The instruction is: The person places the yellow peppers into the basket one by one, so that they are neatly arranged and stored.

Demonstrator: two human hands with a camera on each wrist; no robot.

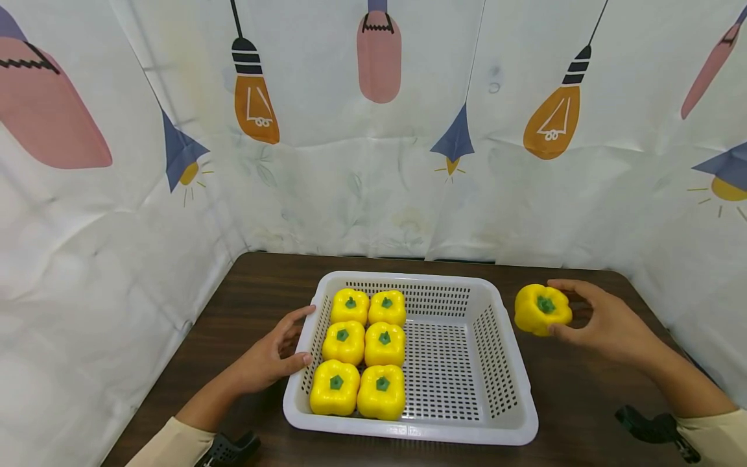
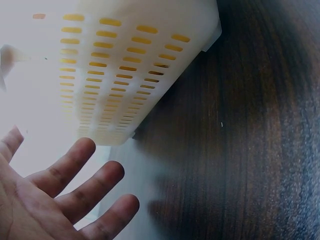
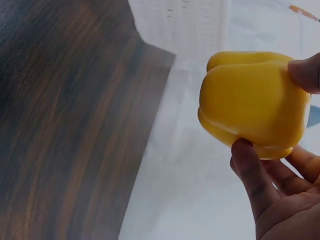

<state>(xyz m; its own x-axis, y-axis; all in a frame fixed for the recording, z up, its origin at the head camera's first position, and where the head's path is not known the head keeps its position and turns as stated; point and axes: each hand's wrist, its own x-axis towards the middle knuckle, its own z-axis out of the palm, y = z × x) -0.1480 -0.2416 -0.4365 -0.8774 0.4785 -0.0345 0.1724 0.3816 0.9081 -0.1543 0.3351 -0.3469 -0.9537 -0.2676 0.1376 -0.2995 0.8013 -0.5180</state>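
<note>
A white plastic basket [image 1: 443, 433] with slotted walls stands on the table. Several yellow bell peppers [image 1: 344, 342] with green stems sit in two columns along its left half; slotted floor shows in the right half. My left hand [image 1: 270, 357] is at the basket's left rim, its thumb and fingertips right at the edge; in the left wrist view its fingers [image 2: 92, 192] are spread beside the slotted wall. Right of the basket, my right hand [image 1: 613, 324] holds one yellow bell pepper [image 1: 538, 309] between thumb and fingers, stem up. The right wrist view shows this pepper [image 3: 252, 102] raised off the table.
The dark wood-grain table [image 1: 583, 402] reaches back to a white curtain [image 1: 362, 201] printed with lamps and bulbs, which also hangs along both sides. Black straps [image 1: 653, 428] sit at both wrists, over light sleeves.
</note>
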